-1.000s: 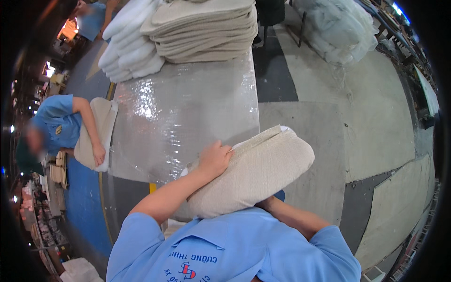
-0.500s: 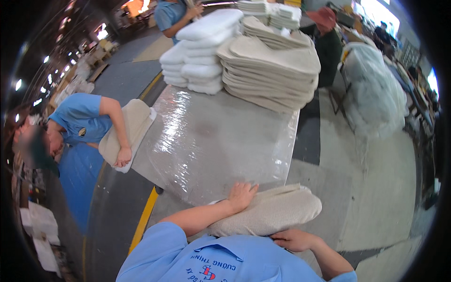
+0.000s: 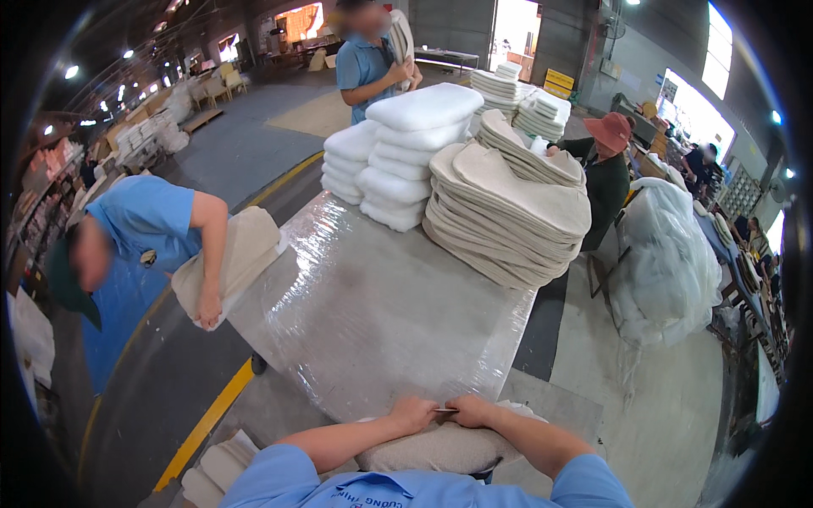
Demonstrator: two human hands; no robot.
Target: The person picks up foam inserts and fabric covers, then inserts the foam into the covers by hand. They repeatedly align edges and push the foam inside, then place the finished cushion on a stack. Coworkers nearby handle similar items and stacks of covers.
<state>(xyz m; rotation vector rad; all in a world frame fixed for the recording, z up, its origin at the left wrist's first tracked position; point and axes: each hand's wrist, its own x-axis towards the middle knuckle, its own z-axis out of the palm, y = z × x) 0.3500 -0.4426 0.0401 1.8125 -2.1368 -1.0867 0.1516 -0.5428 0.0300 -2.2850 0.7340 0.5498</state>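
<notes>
A beige cushion cover (image 3: 432, 450) lies against my body at the near edge of the table, with white padding (image 3: 522, 410) showing at its right end. My left hand (image 3: 413, 413) and my right hand (image 3: 471, 411) meet at the cover's far edge. Both have their fingers closed on that edge, and a thin pale strip shows between them. My forearms lie across the cover and hide part of it.
The plastic-covered table (image 3: 381, 313) carries white cushion pads (image 3: 406, 161) and a tall stack of beige covers (image 3: 500, 224). At the left a co-worker (image 3: 148, 224) leans over another beige cushion (image 3: 246, 254). Bagged white material (image 3: 665, 271) stands to the right.
My right hand has come up from the cover's near side to its far edge, beside my left hand. My view has tilted up, and the left co-worker's arm has shifted slightly.
</notes>
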